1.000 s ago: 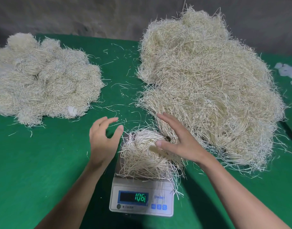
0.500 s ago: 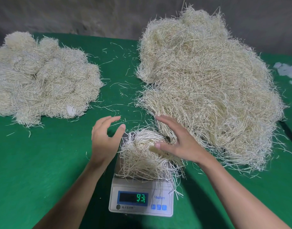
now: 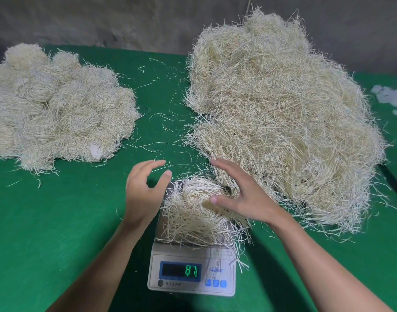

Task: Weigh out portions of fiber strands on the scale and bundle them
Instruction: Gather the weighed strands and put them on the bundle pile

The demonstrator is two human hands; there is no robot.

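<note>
Single head cam, looks fwd and down, close over scale [image 3: 192,270] on green table [image 3: 47,233].

The widest free room is the bare green surface [image 3: 58,221] left of the scale [image 3: 193,280], in front of the bundle pile [image 3: 58,109]. A narrower lane runs between that pile and the big heap [image 3: 283,120] to the far edge, with only loose strands [image 3: 166,118] lying in it. On the right the heap crowds up to the scale's back corner. The left hand [image 3: 143,194] flanks the scale's left side, and the right hand [image 3: 244,197] spreads over the portion [image 3: 193,217]. The near side, by the display [image 3: 181,270], is free.
</note>
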